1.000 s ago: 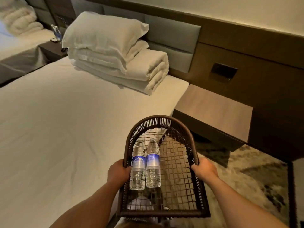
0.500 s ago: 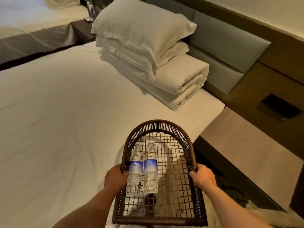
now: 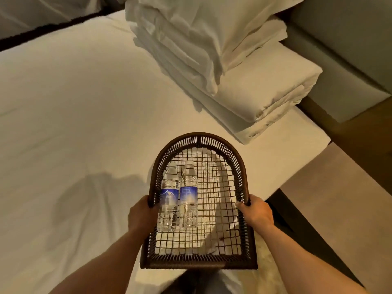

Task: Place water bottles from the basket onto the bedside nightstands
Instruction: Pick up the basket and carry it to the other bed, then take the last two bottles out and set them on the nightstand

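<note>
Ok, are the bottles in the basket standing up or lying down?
Lying down. Both water bottles rest on their sides on the basket mesh, side by side, caps pointing away from the person.

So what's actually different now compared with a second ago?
The person has carried the basket forward, over the corner of the bed; the folded bedding looms closer, and the nightstand has slid to the right edge of view. Nothing was picked up or released. As before, the left hand and right hand grip the basket's sides, and both water bottles lie together along its left side.
</note>
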